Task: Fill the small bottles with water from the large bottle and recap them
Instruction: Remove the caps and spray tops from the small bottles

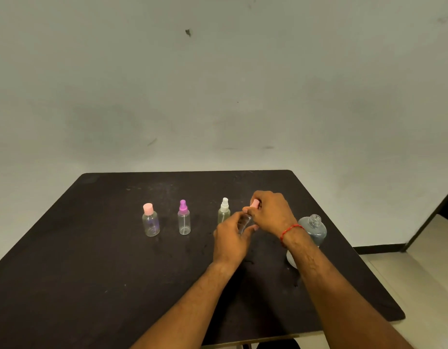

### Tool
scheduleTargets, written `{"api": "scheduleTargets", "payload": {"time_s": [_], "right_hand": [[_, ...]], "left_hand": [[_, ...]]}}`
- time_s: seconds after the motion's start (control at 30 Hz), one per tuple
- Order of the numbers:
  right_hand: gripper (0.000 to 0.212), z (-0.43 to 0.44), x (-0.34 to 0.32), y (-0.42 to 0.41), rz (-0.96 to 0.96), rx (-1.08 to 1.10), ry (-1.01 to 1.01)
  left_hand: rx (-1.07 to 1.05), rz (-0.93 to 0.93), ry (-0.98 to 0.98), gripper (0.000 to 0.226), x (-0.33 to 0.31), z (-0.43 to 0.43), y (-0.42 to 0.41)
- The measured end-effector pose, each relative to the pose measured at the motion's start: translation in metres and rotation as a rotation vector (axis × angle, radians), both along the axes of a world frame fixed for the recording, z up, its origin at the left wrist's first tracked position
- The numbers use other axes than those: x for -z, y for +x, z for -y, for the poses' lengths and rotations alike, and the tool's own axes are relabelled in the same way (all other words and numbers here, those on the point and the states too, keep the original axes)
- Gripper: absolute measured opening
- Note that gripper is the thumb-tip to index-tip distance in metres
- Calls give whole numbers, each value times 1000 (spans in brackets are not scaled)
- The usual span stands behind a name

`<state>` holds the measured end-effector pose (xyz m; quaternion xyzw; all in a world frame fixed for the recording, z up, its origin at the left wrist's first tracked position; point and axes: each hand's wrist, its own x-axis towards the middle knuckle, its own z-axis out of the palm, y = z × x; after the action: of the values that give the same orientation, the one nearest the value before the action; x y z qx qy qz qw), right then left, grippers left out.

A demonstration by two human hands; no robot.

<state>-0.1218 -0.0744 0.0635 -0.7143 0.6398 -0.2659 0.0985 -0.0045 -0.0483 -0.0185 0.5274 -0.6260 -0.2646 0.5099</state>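
Three small clear bottles stand in a row on the black table (pixel 92 248): one with a pink flip cap (pixel 150 220), one with a purple spray top (pixel 184 219), one with a white spray top (pixel 224 211). My left hand (pixel 230 239) grips a fourth small clear bottle (pixel 244 222) just right of the white-topped one. My right hand (pixel 270 211) pinches that bottle's pink cap (pixel 255 204) at its neck. The large clear bottle (pixel 315 229), uncapped with water inside, stands behind my right wrist, partly hidden by it.
The table's right edge runs close to the large bottle. A whitish round object (pixel 291 259) lies on the table under my right forearm, mostly hidden. A grey wall rises behind the table; pale floor and a dark doorway (pixel 444 205) lie to the right.
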Motion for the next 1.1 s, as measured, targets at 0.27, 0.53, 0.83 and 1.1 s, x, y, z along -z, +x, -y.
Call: {"api": "scheduleTargets", "payload": {"time_s": [0.27, 0.53, 0.83, 1.1], "right_hand": [[27, -11, -14, -5, -73, -278, 83], [22, -12, -13, -3, -50, -114, 19], [36, -13, -15, -10, 74, -263, 76], [21, -11, -14, -11, -13, -243, 80]], "left_hand": [[10, 39, 33, 24, -1, -5, 4], [-13, 9, 38, 24, 0, -6, 3], [-4, -15, 50, 27, 2, -6, 1], [7, 3, 43, 29, 1, -6, -4]]}}
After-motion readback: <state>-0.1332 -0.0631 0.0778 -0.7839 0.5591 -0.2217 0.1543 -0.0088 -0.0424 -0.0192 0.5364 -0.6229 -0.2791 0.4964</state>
